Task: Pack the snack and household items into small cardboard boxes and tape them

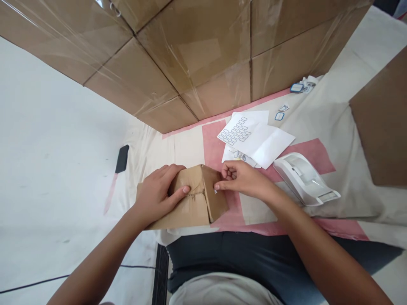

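Observation:
A small brown cardboard box [190,212] with a taped, torn-looking seam lies on the cloth in front of me. My left hand [160,192] grips it from the left, thumb on the top face and fingers curled over the far side. At the box's right end, my right hand [237,178] has its fingers curled and its thumb against the end face. A tiny white piece, perhaps a sticker [216,191], shows at that thumb tip; its kind is hard to make out. The right fingertips are partly folded out of sight.
Plastic-wrapped cartons [219,84] form a wall behind. White label sheets [269,142] lie beyond my right hand, with a white tape dispenser [305,178] to their right. Loose blue-edged labels [280,116], a black object [122,159] and a large carton [381,123] stand around.

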`<state>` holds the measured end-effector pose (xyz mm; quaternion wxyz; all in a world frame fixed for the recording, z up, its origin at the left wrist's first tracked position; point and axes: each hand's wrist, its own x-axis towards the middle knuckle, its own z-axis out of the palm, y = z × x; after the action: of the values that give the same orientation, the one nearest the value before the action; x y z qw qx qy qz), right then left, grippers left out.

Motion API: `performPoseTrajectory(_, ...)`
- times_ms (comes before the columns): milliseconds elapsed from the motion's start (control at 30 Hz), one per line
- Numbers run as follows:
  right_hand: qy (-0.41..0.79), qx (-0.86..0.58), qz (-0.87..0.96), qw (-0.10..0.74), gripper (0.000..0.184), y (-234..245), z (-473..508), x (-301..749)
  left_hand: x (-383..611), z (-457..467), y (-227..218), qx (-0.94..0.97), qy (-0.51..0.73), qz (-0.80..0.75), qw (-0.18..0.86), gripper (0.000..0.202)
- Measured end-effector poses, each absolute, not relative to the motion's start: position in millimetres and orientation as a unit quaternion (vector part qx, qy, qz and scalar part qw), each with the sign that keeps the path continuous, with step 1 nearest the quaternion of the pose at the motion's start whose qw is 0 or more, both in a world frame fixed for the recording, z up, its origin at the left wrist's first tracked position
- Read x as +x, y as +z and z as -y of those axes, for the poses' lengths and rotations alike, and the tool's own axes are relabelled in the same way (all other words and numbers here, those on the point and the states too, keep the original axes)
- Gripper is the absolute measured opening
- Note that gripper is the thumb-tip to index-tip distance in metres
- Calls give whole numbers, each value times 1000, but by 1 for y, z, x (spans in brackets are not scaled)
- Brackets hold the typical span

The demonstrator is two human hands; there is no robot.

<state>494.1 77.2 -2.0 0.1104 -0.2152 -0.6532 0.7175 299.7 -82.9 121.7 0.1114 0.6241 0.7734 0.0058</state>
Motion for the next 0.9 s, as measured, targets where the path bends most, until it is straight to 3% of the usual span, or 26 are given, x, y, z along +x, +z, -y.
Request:
performPoseTrajectory(367,691,-210,680,126,41,1,-75,503,300,84,122,621,6,-775,116,48)
performPoseTrajectory(400,679,-187,696,139,55,3,-73,506,299,84,122,621,6,-775,116,48)
performPoseTrajectory(500,649,-57,744,150,122,13,-66,512,296,87,120,621,6,-776,112,47)
performPoseTrajectory(600,610,-20,779,142,144,23,-55,511,292,89,116,623,16,-775,107,45)
performPoseTrajectory(900,565,-127,789,205,132,30,-21,549,279,106,134,658,132,-738,68,43)
